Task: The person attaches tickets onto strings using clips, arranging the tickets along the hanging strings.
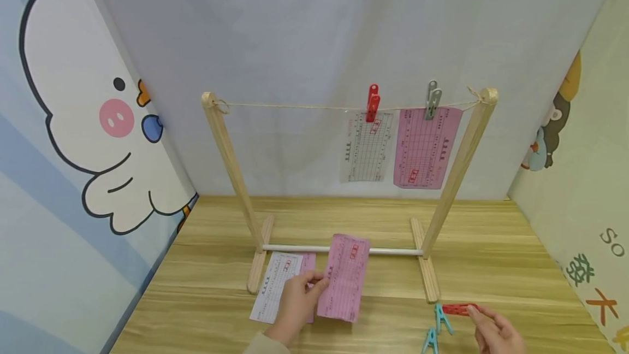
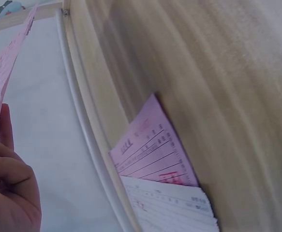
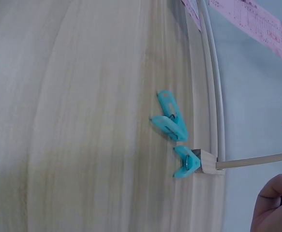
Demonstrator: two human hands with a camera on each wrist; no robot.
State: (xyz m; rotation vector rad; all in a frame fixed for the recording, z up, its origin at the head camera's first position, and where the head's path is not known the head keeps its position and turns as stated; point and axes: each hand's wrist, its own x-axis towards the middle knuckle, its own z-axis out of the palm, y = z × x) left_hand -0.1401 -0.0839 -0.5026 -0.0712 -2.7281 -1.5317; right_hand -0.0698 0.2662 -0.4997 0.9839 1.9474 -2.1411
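The left hand (image 1: pixel 298 302) is holding a pink printed form (image 1: pixel 345 277) at the wooden drying frame (image 1: pixel 236 173).

By the frame's left foot, a white form (image 1: pixel 278 283) is lying over a pink sheet (image 1: pixel 308 264); beside them the left thumb and fingers are pinching the held form's left edge. That form is extending rightward from those fingers, in front of the frame's white crossbar (image 1: pixel 395 252), its long axis pointing up toward the frame's string (image 1: pixel 285 106). Along the string's right half, a red clip (image 1: pixel 373 104) and a grey clip (image 1: pixel 433 101) are holding up two sheets. Turquoise clothespins (image 1: pixel 443 319) are resting near the frame's right foot; past it the right hand (image 1: pixel 496 332), fingers closed, is gripping a red clothespin (image 1: pixel 459 309) lengthwise sideways, well apart from the form.
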